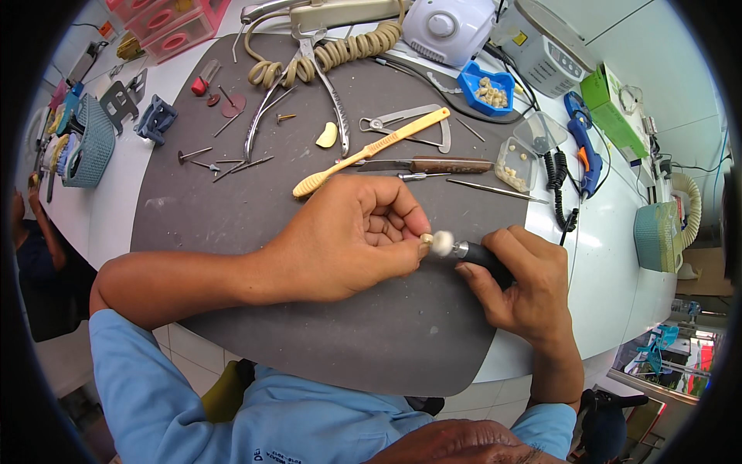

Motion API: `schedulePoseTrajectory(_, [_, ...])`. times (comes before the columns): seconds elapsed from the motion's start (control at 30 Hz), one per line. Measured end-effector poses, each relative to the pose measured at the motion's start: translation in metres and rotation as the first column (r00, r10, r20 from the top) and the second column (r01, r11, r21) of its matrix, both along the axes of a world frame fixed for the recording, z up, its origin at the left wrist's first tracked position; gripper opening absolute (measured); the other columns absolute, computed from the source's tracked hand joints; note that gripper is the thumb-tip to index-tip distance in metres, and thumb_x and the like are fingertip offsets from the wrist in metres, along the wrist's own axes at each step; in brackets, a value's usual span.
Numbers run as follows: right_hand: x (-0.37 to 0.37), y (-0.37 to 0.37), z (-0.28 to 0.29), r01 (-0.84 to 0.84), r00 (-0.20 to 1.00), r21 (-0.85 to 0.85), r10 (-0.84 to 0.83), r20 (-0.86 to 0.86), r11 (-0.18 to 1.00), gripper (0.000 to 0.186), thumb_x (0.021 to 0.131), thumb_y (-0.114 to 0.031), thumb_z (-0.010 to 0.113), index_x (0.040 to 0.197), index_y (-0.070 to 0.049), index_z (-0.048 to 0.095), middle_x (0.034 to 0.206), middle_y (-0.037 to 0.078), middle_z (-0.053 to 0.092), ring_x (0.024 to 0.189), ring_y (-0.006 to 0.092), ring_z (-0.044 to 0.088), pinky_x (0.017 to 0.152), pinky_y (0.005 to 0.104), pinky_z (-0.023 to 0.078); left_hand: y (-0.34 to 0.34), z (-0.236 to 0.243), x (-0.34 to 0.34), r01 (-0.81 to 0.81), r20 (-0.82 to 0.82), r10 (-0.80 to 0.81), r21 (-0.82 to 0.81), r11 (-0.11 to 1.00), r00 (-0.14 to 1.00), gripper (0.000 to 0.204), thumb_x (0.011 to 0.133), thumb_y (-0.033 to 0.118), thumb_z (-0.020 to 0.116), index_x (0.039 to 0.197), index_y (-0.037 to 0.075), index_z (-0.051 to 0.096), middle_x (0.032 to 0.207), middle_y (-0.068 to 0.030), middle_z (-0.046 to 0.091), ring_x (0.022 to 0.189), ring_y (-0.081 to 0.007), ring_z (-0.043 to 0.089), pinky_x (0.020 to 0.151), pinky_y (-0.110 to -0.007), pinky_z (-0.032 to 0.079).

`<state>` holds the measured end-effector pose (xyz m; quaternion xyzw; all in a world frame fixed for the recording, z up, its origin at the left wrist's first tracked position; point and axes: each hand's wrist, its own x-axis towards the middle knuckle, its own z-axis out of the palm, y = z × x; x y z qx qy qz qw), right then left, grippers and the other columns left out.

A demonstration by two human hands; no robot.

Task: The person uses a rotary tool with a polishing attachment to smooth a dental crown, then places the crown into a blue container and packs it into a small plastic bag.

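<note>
left hand (355, 238): your thumb and forefinger pinch, nearly closed, on a small ivory piece (425, 241).
right hand (533, 282): your fingers are wrapped round the black handpiece (490, 264).
ivory piece: between your hands, at the white buff (443, 243); contact is hard to tell.
progress: buffing looks under way, unfinished; pieces (492, 94) in the blue tray (465, 81) may be done or waiting.
writing: small dark print (272, 456) on your blue shirt (178, 379).

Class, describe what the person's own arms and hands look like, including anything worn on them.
Light blue short sleeves, left and right, look plain and leave both forearms bare. The left grip and right grip are bare human hands; no gloves, watch or rings are visible.
</note>
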<state>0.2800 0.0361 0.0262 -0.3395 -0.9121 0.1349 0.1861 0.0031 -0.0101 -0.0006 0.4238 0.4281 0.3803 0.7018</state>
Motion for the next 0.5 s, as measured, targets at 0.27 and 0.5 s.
schedulePoseTrajectory(0.27, [0.0002, 0.0, 0.0004, 0.002, 1.0, -0.005, -0.002, 0.006, 1.0, 0.033, 0.089, -0.029, 0.095, 0.088, -0.008, 0.069, 0.07, 0.007, 0.054, 0.056, 0.0258, 0.058, 0.051, 0.0408, 0.043, 0.0002, 0.001, 0.0001, 0.001, 0.002, -0.001, -0.002, 1.0, 1.0, 0.017, 0.104, 0.002, 0.08, 0.115, -0.002, 0.067, 0.105, -0.0078, 0.076, 0.094, -0.0108, 0.078, 0.082, -0.024, 0.065])
schedulePoseTrajectory(0.5, [0.0001, 0.0, -0.0002, 0.001, 1.0, -0.008, -0.001, 0.011, 1.0, 0.034, 0.089, -0.03, 0.095, 0.088, -0.008, 0.069, 0.07, 0.006, 0.054, 0.056, 0.0255, 0.058, 0.051, 0.0407, 0.043, -0.0002, 0.0004, -0.0003, 0.005, -0.004, -0.005, 0.009, 1.0, 1.0, 0.016, 0.105, 0.002, 0.078, 0.115, -0.002, 0.067, 0.105, -0.0079, 0.075, 0.094, -0.0106, 0.078, 0.082, -0.024, 0.064])
